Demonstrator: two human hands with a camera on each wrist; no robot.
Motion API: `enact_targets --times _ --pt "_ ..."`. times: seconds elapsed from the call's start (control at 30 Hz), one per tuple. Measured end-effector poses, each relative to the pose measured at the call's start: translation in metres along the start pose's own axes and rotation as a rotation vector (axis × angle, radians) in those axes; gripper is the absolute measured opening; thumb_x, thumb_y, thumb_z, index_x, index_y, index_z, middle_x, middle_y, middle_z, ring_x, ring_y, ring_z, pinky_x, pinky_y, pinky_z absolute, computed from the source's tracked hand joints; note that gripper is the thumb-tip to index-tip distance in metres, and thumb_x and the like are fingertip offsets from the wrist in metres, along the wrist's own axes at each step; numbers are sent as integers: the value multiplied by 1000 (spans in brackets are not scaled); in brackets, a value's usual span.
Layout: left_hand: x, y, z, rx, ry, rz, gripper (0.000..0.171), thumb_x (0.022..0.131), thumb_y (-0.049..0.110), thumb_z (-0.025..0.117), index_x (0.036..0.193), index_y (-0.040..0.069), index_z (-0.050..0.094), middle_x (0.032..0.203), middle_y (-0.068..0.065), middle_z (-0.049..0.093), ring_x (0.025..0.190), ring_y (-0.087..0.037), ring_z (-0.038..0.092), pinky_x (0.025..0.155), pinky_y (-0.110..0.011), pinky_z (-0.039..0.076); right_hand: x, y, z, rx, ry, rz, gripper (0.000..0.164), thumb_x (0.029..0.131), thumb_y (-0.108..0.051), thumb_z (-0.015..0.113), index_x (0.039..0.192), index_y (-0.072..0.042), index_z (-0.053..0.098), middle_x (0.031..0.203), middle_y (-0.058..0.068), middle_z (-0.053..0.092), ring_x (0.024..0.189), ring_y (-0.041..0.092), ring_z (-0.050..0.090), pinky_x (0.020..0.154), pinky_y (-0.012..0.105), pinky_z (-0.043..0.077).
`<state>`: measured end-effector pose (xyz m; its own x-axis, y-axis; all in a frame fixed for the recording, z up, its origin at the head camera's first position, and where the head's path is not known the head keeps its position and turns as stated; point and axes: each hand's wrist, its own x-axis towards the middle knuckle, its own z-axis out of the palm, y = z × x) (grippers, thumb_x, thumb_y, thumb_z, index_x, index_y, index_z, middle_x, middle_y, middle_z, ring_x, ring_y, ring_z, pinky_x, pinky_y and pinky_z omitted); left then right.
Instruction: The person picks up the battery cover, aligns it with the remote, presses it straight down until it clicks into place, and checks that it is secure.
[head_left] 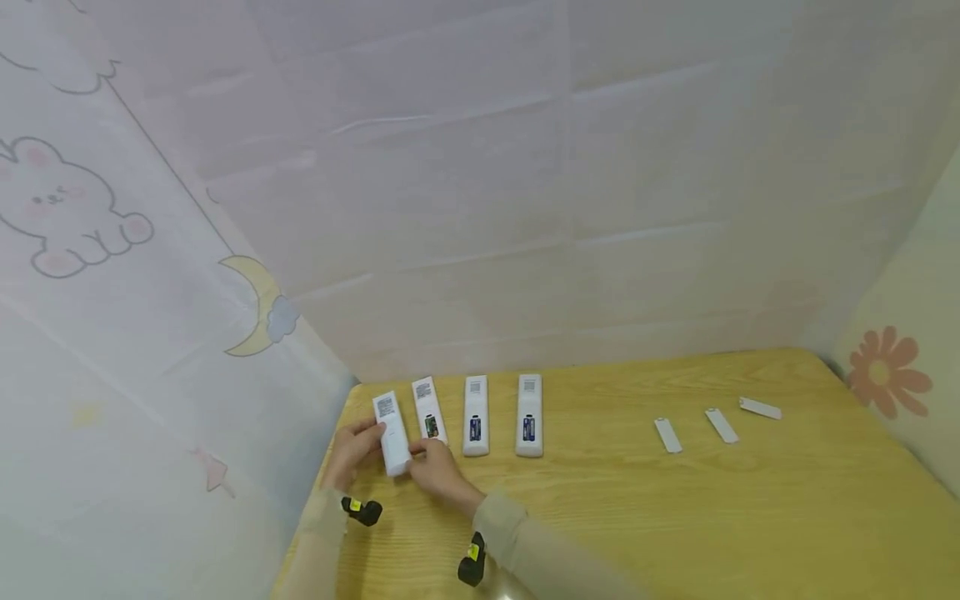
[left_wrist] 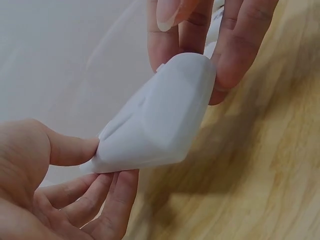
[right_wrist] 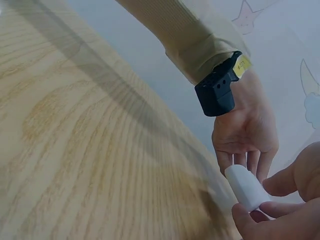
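A white remote control (head_left: 392,433) is held off the table, its back with a printed label turned up. My left hand (head_left: 352,450) grips one side of it, thumb on top and fingers underneath, as the left wrist view shows. At its near end my right hand (head_left: 438,471) pinches the remote between thumb and fingers. Just right of it lie three more white remotes, a first (head_left: 422,390), a second (head_left: 476,392) and a third (head_left: 529,396), backs up. Their battery compartments are uncovered, and batteries show in the second and third.
Three slim white battery covers, one (head_left: 667,435), another (head_left: 722,425) and a last (head_left: 761,407), lie apart on the right of the wooden table (head_left: 675,517). A pale cloth wall (head_left: 480,208) rises behind the table and along its left side.
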<state>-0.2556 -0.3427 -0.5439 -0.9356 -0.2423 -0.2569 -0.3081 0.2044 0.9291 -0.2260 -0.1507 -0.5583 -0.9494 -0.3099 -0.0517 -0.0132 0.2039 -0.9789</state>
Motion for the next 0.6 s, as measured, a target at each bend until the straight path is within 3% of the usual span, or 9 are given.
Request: enact_targets --times 0.23,0.6 --pt "-1 -5 1 -7 20 -36 56 110 19 61 151 -15 46 146 -37 56 117 -31 69 99 -44 63 -5 4 4 -16 -26 -4 37 93 1 69 127 14 67 127 25 71 108 26 66 95 43 60" --pt "-4 -12 -4 57 40 -50 57 109 19 62 151 -15 46 145 -37 57 118 -34 69 97 -45 64 -11 11 6 33 -57 -13 31 94 6 69 125 10 69 117 19 74 105 24 72 90 38 63"
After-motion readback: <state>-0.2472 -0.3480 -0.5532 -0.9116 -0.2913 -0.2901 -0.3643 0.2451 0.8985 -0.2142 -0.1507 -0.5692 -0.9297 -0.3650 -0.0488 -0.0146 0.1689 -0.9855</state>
